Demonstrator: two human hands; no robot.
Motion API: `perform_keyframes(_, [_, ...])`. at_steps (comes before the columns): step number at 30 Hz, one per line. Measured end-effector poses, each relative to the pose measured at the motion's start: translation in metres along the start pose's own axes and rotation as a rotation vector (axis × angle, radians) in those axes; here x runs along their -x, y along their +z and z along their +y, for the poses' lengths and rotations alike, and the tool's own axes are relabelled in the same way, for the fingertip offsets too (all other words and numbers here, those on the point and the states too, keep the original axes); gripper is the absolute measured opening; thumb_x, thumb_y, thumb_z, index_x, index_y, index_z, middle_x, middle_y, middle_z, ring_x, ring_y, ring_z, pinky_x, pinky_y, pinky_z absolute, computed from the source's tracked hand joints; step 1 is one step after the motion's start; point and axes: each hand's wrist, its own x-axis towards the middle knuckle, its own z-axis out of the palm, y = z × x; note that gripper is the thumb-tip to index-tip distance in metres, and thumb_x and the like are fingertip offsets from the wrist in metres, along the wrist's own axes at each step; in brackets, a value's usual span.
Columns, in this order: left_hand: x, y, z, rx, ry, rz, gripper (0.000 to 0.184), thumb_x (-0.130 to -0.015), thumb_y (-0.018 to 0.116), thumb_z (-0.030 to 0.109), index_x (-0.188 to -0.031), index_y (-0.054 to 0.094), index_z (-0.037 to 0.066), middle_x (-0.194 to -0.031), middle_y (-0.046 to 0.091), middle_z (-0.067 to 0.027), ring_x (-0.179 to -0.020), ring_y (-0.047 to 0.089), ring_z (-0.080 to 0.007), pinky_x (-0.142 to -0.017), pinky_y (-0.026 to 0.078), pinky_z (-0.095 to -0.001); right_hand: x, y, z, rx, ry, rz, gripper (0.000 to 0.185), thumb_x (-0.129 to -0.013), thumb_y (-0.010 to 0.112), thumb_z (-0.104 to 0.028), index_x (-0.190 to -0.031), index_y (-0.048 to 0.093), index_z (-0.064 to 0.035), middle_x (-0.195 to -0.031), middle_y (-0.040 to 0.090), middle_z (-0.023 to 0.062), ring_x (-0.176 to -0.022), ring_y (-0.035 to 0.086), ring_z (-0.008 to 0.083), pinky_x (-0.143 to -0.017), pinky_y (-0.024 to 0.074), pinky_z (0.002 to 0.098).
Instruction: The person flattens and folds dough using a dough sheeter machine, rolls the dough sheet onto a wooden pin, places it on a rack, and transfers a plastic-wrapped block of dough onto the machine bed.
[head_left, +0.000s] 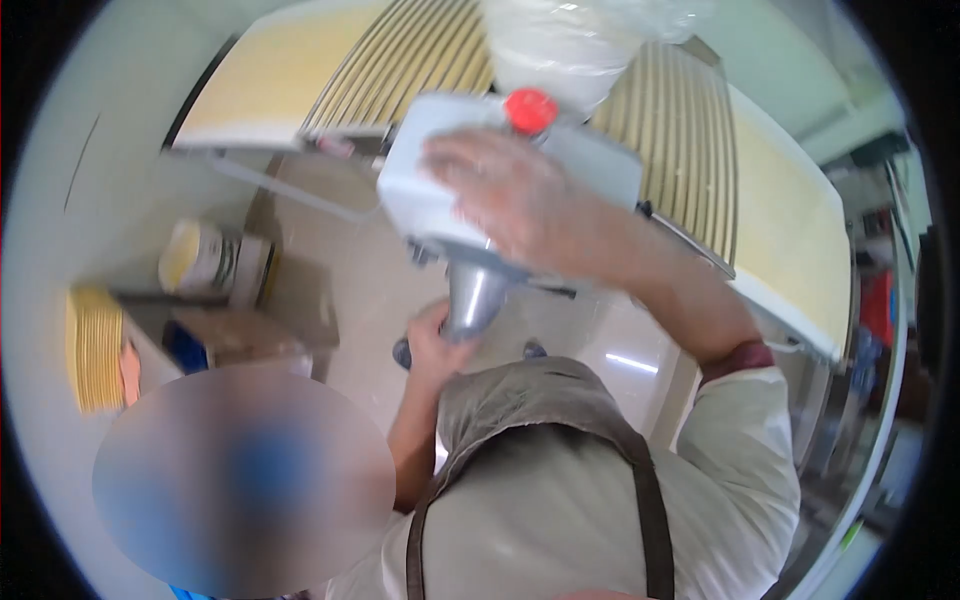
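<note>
At the upper centre of the frame the grey machine looked heavy, rigid, slick — best held by its sides. The right hand lay loosely open across it; the left hand met the metal spout — finger closure I couldn't tell.

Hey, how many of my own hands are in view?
2: your right hand over the pale machine, near the red knob; your left hand at the metal spout below. Some left fingers may be hidden.
</note>
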Motion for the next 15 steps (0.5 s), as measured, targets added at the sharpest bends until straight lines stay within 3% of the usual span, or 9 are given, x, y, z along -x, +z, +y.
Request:
perform_keyframes(1, [0.006, 0.008, -0.003, -0.025, 0.031, 0.055, 0.022, -0.067, 0.072, 0.017, -0.079, 0.065, 0.0, -0.063, 0.061, -0.008, -0.057, 0.057, -0.0147, -0.056, 0.047, -0.0292, -0.006, 0.003, 0.008, 0.038, -0.08, -0.013, 0.03, -0.087, 0.054, -0.017, -0.113, 0.055, -0.0018, -0.123, 0.053, 0.0175, -0.118, 0.049, 0.0339, -0.101, 0.039, 0.0432])
perform_keyframes(5, [0.014, 0.015, 0.015, -0.013, -0.006, 0.17, 0.024, -0.066, 0.074, 0.018, -0.078, 0.063, 0.001, -0.063, 0.06, -0.0077, -0.058, 0.057, -0.0133, -0.056, 0.046, -0.0292, -0.055, 0.022, 0.021, 0.173, -0.224, -0.22, 0.04, -0.092, 0.052, -0.027, -0.123, 0.053, -0.0016, -0.125, 0.054, 0.0183, -0.116, 0.051, 0.0332, -0.099, 0.0386, 0.0451])
perform_keyframes(7, [0.016, 0.018, 0.014, 0.016, -0.071, 0.221, 0.026, -0.058, 0.075, 0.017, -0.075, 0.061, 0.003, -0.067, 0.062, -0.0128, -0.06, 0.062, -0.0261, -0.059, 0.048, -0.0339, -0.085, 0.022, 0.008, 0.289, -0.011, -0.565, 0.05, -0.092, 0.045, -0.044, -0.118, 0.059, -0.0036, -0.117, 0.059, 0.0197, -0.112, 0.055, 0.0329, -0.095, 0.0398, 0.047])
perform_keyframes(8, [0.02, 0.022, 0.011, 0.024, -0.08, 0.234, 0.026, -0.058, 0.075, 0.017, -0.075, 0.061, 0.003, -0.067, 0.062, -0.0128, -0.06, 0.062, -0.0261, -0.059, 0.048, -0.0339, -0.095, 0.024, 0.004, 0.291, -0.022, -0.578, 0.05, -0.092, 0.045, -0.044, -0.118, 0.059, -0.0036, -0.117, 0.059, 0.0197, -0.112, 0.055, 0.0329, -0.095, 0.0398, 0.047])
perform_keyframes(10, [0.016, 0.028, -0.001, -0.008, 0.053, 0.308, 0.027, -0.058, 0.076, 0.017, -0.076, 0.062, 0.003, -0.067, 0.062, -0.0121, -0.06, 0.063, -0.0254, -0.058, 0.048, -0.0335, -0.118, 0.031, 0.007, 0.319, 0.16, -0.795, 0.057, -0.087, 0.043, -0.051, -0.111, 0.065, -0.004, -0.113, 0.062, 0.0203, -0.107, 0.058, 0.034, -0.092, 0.0419, 0.0457])
perform_keyframes(15, [0.016, 0.034, -0.003, -0.018, 0.012, 0.346, 0.028, -0.057, 0.076, 0.018, -0.075, 0.062, 0.003, -0.066, 0.062, -0.0118, -0.059, 0.063, -0.025, -0.057, 0.048, -0.0329, -0.138, 0.046, 0.021, 0.317, 0.223, -0.839, 0.056, -0.083, 0.043, -0.045, -0.11, 0.065, -0.0015, -0.119, 0.06, 0.02, -0.108, 0.058, 0.0331, -0.091, 0.0424, 0.0441])
